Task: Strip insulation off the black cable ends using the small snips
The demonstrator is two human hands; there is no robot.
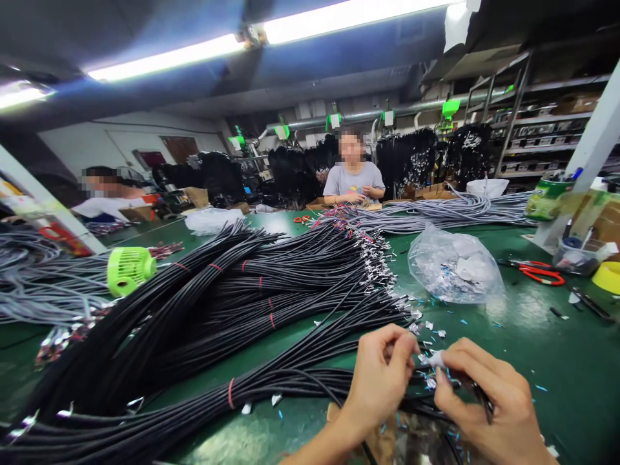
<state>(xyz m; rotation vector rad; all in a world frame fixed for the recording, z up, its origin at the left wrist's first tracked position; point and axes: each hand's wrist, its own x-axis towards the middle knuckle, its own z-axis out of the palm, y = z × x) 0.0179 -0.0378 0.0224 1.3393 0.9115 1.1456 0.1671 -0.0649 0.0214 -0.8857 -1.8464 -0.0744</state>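
Currently right hand [489, 394] pinches white scrap [436, 359] between fingers, near right; left hand [382, 371] beside it, fingers curled, can't tell if gripping. Black cables [281, 382] on surface [513, 352], mostly left.

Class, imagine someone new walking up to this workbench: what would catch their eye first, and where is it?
Probably the thick bundles of black cables, sweeping across the green table from the lower left to the centre. Next, at the lower right, come the left hand and right hand, the latter pinching a small white piece. A lime-green plastic object also stands out at the left, behind the cables.
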